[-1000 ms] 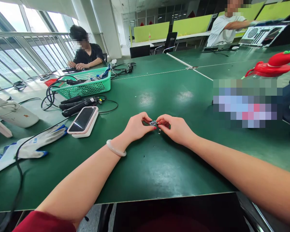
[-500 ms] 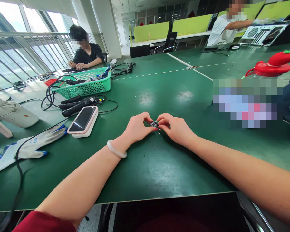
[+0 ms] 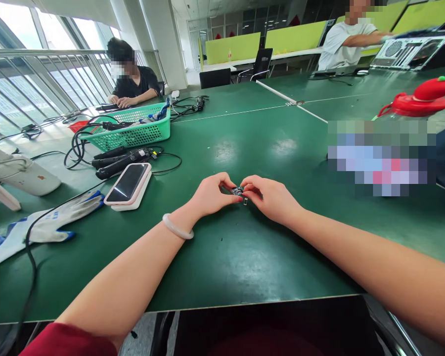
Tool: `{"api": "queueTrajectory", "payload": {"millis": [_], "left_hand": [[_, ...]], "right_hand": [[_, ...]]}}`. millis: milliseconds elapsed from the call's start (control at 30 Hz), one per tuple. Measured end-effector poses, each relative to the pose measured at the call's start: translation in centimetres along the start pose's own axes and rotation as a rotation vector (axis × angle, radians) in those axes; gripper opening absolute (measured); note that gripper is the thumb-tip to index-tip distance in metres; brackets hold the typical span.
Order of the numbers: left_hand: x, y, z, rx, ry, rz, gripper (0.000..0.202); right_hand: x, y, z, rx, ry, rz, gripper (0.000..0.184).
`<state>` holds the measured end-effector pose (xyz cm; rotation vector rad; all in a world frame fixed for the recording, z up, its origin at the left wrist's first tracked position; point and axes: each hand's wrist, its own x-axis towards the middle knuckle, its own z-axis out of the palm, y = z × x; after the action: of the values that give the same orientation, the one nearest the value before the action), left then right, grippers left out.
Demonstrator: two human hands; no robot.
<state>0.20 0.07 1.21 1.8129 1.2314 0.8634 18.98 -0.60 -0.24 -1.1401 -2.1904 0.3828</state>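
A small dark circuit board (image 3: 237,191) with light markings is pinched between the thumb and fingers of my left hand (image 3: 215,194), just above the green table (image 3: 248,267). My right hand (image 3: 270,197) meets it from the other side, its thumb and fingers closed at the board's right edge. Right below the right fingertips is a tiny pale rectangular piece (image 3: 245,201); whether it is attached to the board or lies on the table I cannot tell. A white bangle (image 3: 177,227) circles my left wrist.
To the left lie a phone on a white box (image 3: 129,185), a work glove (image 3: 48,222), black handheld devices (image 3: 122,162) with cables and a green basket (image 3: 133,129). A red-lidded bottle (image 3: 411,106) stands at right. Two people (image 3: 137,81) work farther off, one beside a computer case (image 3: 404,53).
My hands and the board stay almost in place. The whole view has shifted very slightly. The far person at the right has moved an arm over the computer case.
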Motion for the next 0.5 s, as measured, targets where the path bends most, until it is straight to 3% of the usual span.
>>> {"api": "queueTrajectory", "payload": {"millis": [133,233,500], "left_hand": [[0.4,-0.4,-0.2,-0.428,-0.090,-0.152,0.035],[0.5,-0.6,-0.4,-0.577,-0.074,-0.217,0.034],[0.7,-1.1,-0.5,-0.589,-0.048,-0.263,0.036]], "right_hand": [[-0.1,-0.1,-0.6,-0.021,0.069,-0.063,0.015],[-0.1,0.0,-1.1,0.002,0.097,-0.007,0.016],[0.0,0.8,-0.7,-0.124,-0.220,0.036,0.021]]}}
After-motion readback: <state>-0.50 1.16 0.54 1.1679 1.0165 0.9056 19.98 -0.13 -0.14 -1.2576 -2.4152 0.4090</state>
